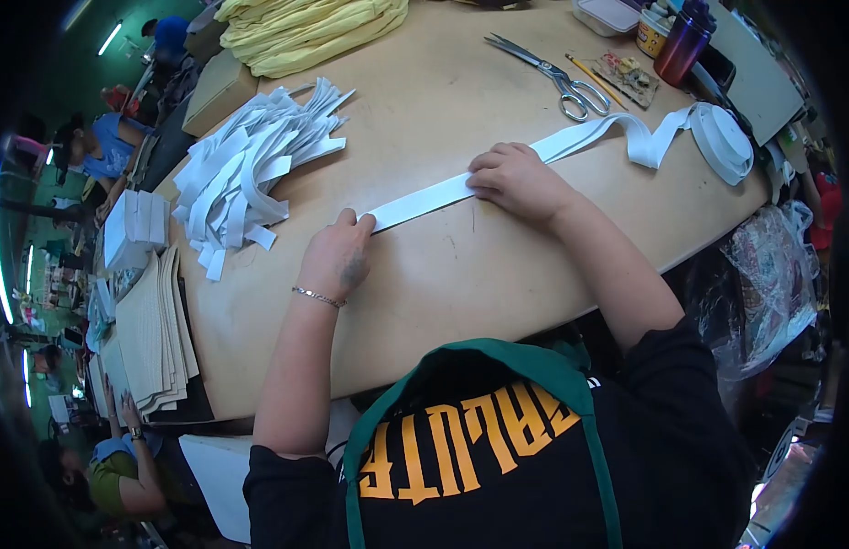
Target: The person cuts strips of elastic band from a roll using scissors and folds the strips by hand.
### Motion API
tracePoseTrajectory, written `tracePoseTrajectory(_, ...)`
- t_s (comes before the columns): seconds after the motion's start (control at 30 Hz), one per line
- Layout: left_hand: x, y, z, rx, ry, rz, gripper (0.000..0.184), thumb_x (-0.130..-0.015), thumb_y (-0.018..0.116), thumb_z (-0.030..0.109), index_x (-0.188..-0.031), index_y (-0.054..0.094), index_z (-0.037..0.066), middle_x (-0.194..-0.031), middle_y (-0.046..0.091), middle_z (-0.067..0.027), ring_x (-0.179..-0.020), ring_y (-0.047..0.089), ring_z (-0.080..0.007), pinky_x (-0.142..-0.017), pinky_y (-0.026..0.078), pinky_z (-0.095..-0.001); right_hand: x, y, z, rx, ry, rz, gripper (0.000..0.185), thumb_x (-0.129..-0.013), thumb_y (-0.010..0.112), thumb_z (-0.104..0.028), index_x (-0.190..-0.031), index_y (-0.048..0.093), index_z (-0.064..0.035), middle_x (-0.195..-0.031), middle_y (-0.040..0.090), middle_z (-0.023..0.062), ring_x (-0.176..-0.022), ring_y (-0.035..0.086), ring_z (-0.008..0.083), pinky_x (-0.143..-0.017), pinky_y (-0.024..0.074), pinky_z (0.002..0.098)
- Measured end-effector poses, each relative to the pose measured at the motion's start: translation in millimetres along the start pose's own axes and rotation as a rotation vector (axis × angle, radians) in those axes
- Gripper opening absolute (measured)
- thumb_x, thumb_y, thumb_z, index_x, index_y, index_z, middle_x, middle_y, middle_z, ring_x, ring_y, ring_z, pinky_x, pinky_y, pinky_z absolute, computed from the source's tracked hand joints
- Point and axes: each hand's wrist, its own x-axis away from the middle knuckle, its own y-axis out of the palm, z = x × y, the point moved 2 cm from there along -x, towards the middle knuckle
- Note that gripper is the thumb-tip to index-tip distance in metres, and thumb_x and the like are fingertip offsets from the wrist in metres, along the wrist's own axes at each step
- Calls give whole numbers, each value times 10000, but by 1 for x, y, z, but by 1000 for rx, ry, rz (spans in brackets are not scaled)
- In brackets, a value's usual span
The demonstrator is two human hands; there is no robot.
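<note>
A white flat band [423, 202], like elastic or tape, lies stretched across the wooden table between my hands. My left hand [337, 254], with a chain bracelet at the wrist, grips its near end between thumb and fingers. Farther along, my right hand [519, 184] has its fingers closed over the band. From there it runs on in loose curves to a white roll [723, 146] at the table's right side. Left of the band lies a heap of cut white strips [246, 169]. Metal scissors [557, 78] rest beyond my right hand.
Yellow folded cloth [310, 32] and a cardboard box [220, 91] stand at the back left. A pencil [596, 80], a purple bottle [685, 41] and a tub [653, 35] sit at the back right. Paper sheets [155, 334] lie left; other people sit beyond.
</note>
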Motion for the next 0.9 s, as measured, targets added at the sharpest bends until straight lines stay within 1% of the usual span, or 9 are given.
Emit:
tracePoseTrajectory(0.13, -3, -2, 1, -3, 0, -6, 261, -776, 478, 33, -1014, 547, 115, -869, 549, -138, -739, 582, -346, -651, 481, -419, 4, 2, -1, -26, 33, 69, 117, -826, 600, -188, -914, 638, -121, -1055, 601, 21, -1051, 510, 220, -943, 373, 370)
tracePoseTrajectory(0.23, -7, -4, 4, -12, -20, -46, 301, -771, 477, 27, -1045, 552, 127, -881, 555, -139, -749, 583, -346, -662, 482, -420, 5, -5, -5, 25, 87, -61, 115, -836, 585, -188, -916, 633, -120, -1073, 596, 18, -1071, 500, 217, -969, 352, 380)
tracePoseTrajectory(0.33, -6, -4, 5, -23, -29, -50, 314, -766, 483, 24, -1052, 556, 133, -886, 557, -141, -758, 585, -345, -670, 483, -418, 10, -4, -8, 150, 64, -58, 123, -841, 572, -192, -925, 626, -120, -1086, 586, 14, -1082, 490, 213, -977, 343, 390)
tracePoseTrajectory(0.43, -7, -4, 6, -25, -20, -37, 316, -763, 489, 22, -1050, 560, 134, -886, 559, -140, -760, 586, -344, -674, 485, -416, 9, 0, -7, 45, 102, -33, 142, -818, 557, -157, -947, 614, -134, -1060, 556, 22, -1098, 460, 238, -998, 318, 452)
tracePoseTrajectory(0.53, -7, -3, 6, -33, -18, -37, 316, -761, 491, 20, -1047, 561, 134, -887, 560, -136, -755, 586, -345, -674, 485, -416, 6, -4, -9, 35, 137, -94, 169, -808, 566, -169, -968, 605, -135, -1075, 543, 34, -1105, 453, 249, -998, 316, 456)
tracePoseTrajectory(0.63, -7, -3, 4, -39, -6, -31, 326, -762, 495, 21, -1057, 563, 141, -888, 561, -133, -746, 587, -346, -670, 487, -414, 3, -9, -12, 88, 156, -125, 160, -817, 555, -124, -962, 622, -126, -1081, 538, 32, -1077, 465, 234, -970, 341, 400)
tracePoseTrajectory(0.73, -5, -2, 4, -38, -1, -18, 370, -761, 499, 20, -1099, 560, 158, -889, 559, -133, -734, 588, -341, -664, 489, -409, 1, -15, -13, 139, 188, -159, 177, -823, 532, -126, -978, 617, -124, -1132, 526, 45, -1138, 441, 238, -1011, 313, 427)
tracePoseTrajectory(0.83, -4, -5, 11, -65, -3, -47, 433, -759, 501, 16, -1157, 546, 178, -890, 555, -134, -725, 590, -332, -659, 490, -403, 6, -5, -24, 332, 148, 62, 190, -835, 507, -141, -994, 610, -127, -1182, 513, 54, -1207, 403, 239, -1058, 262, 466)
tracePoseTrajectory(0.9, -5, -7, 13, -88, -3, -70, 465, -758, 501, 12, -1187, 535, 188, -891, 552, -135, -721, 591, -328, -658, 490, -400, 6, 0, -32, 243, 118, 23, 191, -847, 491, -153, -997, 606, -123, -1203, 504, 60, -1240, 376, 238, -1076, 232, 485)
